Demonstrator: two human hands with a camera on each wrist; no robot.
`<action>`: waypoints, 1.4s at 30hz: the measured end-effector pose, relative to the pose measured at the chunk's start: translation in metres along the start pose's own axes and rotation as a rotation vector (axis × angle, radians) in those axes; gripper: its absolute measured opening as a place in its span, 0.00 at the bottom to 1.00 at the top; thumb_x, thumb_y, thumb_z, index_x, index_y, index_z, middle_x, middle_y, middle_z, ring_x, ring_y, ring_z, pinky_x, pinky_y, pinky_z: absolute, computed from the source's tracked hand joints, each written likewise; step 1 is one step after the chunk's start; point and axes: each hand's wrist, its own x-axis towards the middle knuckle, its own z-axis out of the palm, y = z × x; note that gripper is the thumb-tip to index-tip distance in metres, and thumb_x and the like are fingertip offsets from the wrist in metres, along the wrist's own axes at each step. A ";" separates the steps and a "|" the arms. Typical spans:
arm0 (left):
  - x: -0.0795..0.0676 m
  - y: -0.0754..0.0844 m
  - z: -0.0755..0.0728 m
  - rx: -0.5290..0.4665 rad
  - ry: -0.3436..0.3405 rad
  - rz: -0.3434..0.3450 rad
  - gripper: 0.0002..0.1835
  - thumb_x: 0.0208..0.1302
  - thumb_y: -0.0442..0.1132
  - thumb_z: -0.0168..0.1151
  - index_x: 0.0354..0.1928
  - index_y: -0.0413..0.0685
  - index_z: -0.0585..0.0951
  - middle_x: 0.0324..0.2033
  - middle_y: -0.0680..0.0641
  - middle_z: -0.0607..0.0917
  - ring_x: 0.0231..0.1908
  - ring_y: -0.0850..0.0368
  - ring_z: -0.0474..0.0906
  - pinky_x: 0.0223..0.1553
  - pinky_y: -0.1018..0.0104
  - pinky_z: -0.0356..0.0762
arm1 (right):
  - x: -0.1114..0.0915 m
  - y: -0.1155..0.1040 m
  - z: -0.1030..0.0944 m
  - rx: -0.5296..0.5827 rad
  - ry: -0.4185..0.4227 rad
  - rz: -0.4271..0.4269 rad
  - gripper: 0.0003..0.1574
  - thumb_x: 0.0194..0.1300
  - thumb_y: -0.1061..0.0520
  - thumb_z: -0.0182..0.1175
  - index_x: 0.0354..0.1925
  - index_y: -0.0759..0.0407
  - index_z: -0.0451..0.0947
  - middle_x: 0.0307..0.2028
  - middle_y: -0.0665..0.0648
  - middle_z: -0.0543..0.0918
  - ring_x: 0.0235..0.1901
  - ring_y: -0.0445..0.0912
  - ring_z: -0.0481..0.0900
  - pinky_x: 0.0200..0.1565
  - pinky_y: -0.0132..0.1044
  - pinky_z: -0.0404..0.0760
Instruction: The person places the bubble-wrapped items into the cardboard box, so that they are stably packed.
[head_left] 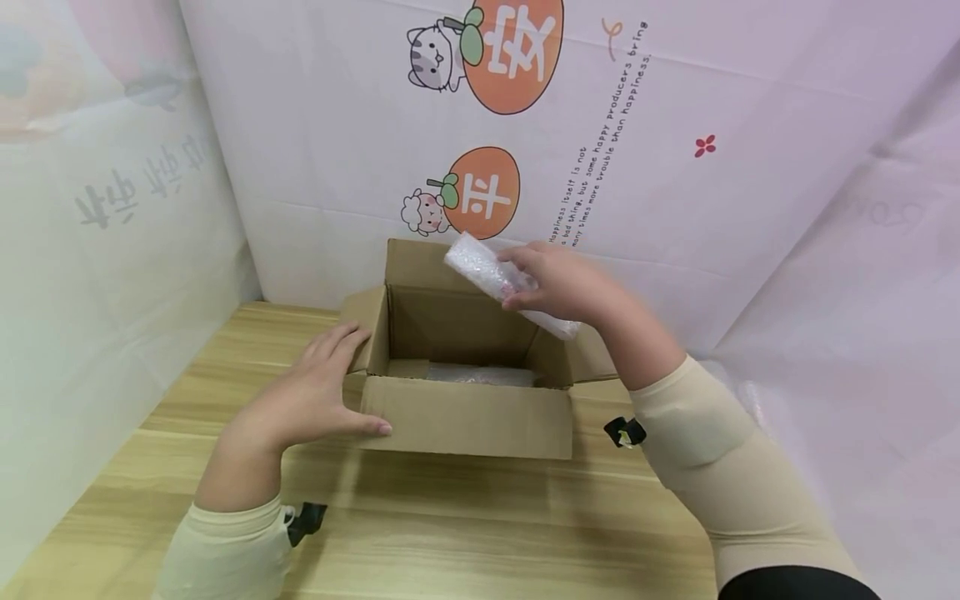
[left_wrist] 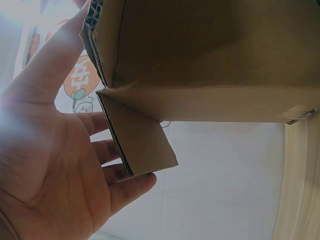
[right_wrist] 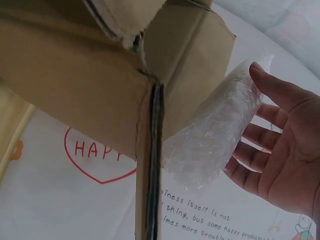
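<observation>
A cardboard box [head_left: 467,417] with its flaps folded out stands on the table. My left hand [head_left: 315,392] is at its left corner, thumb on the front flap and fingers along the left flap [left_wrist: 135,135]; in the left wrist view the fingers pass behind that flap. My right hand [head_left: 558,283] holds a long bubble-wrapped packet [head_left: 480,265] between thumb and fingers, tilted over the box's right back part. In the right wrist view the packet [right_wrist: 210,125] is clear bubble wrap beside a flap; its contents are hidden. Inside the box lies more clear wrap [head_left: 480,375].
The wood-grain table [head_left: 450,533] carries the box. A printed white sheet [head_left: 337,150] hangs close behind it, with similar sheeting on both sides. Some clear plastic wrap [head_left: 750,400] shows at the right behind my right forearm.
</observation>
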 end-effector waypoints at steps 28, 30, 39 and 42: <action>0.002 -0.001 -0.002 0.011 -0.006 -0.008 0.71 0.34 0.76 0.71 0.77 0.48 0.51 0.76 0.42 0.51 0.74 0.36 0.47 0.68 0.33 0.54 | 0.033 -0.014 0.051 -0.096 -0.180 -0.165 0.38 0.59 0.46 0.70 0.66 0.44 0.71 0.52 0.52 0.77 0.53 0.50 0.73 0.57 0.47 0.74; 0.001 -0.001 -0.002 0.012 -0.006 -0.008 0.71 0.34 0.76 0.71 0.77 0.48 0.51 0.76 0.42 0.51 0.74 0.36 0.47 0.68 0.33 0.54 | 0.034 -0.015 0.053 -0.103 -0.177 -0.177 0.38 0.59 0.46 0.70 0.66 0.44 0.71 0.52 0.52 0.77 0.52 0.50 0.73 0.56 0.47 0.74; 0.000 -0.001 -0.002 0.006 -0.006 -0.010 0.71 0.35 0.75 0.72 0.77 0.48 0.52 0.76 0.42 0.51 0.74 0.36 0.46 0.68 0.32 0.54 | 0.035 -0.017 0.057 -0.113 -0.185 -0.180 0.38 0.60 0.46 0.70 0.67 0.46 0.71 0.55 0.54 0.75 0.56 0.51 0.72 0.60 0.48 0.73; -0.001 -0.001 -0.001 0.006 -0.003 -0.006 0.70 0.35 0.75 0.72 0.77 0.48 0.52 0.76 0.42 0.51 0.74 0.36 0.47 0.68 0.33 0.55 | 0.035 -0.017 0.059 -0.134 -0.191 -0.177 0.40 0.60 0.45 0.69 0.68 0.47 0.70 0.58 0.54 0.74 0.60 0.51 0.71 0.63 0.48 0.71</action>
